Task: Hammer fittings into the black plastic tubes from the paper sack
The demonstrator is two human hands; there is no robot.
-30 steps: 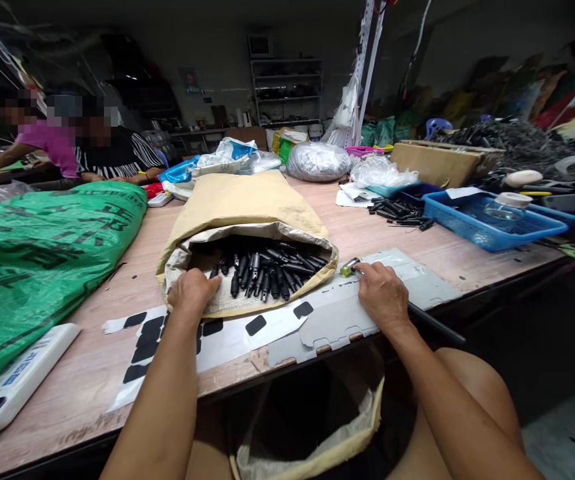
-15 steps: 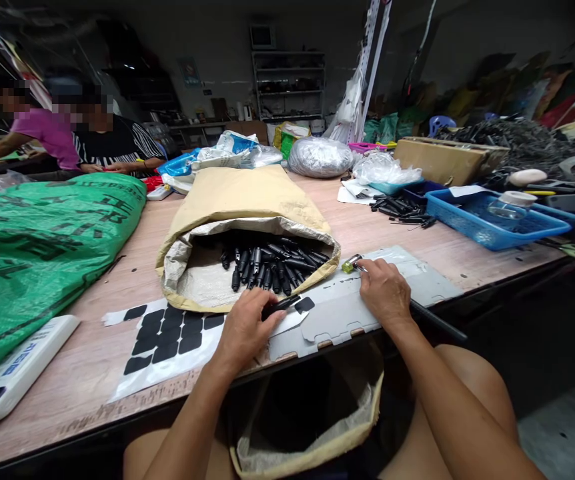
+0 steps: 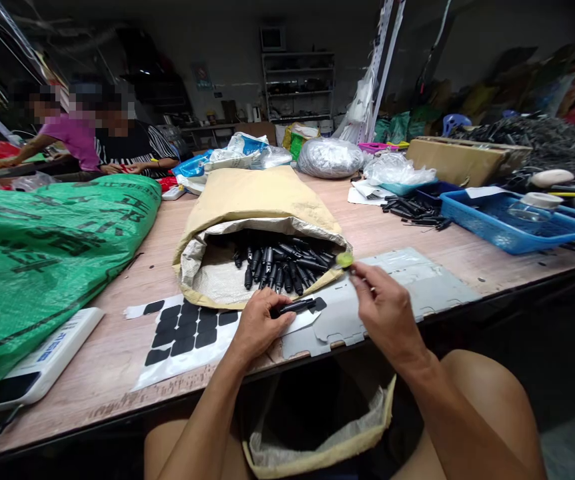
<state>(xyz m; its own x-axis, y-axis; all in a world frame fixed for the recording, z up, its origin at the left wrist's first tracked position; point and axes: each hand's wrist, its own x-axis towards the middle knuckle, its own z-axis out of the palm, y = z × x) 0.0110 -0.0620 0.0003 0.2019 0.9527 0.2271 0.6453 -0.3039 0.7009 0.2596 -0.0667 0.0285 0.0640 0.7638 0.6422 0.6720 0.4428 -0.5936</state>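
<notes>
My left hand [image 3: 262, 321] rests at the table's front edge, its fingers closed round a slim black cylindrical part [image 3: 295, 306] that points right. Between the thumb and fingers of my right hand [image 3: 385, 303] is a small object with a yellow-green end [image 3: 344, 260]; its exact kind is unclear. Just beyond both hands, a tan woven sack [image 3: 267, 193] lies with its mouth towards me, many black cylindrical parts [image 3: 282, 267] spilling inside it. Under and beside my left hand is a white sheet of black rounded-square stickers [image 3: 182, 330]. A grey cardboard sheet [image 3: 417, 287] lies beneath my right hand.
An open sack [image 3: 317, 453] sits between my knees below the table edge. At left are a green sack [image 3: 57, 227] and a white device [image 3: 47, 360]. A blue basket [image 3: 517, 227] and loose black parts [image 3: 412, 210] lie right. Two people [image 3: 132, 143] sit far left.
My right hand has lifted the yellow-green object off the cardboard and moved it slightly left. The black rod that stuck out by my right hand is no longer visible. The view has shifted left.
</notes>
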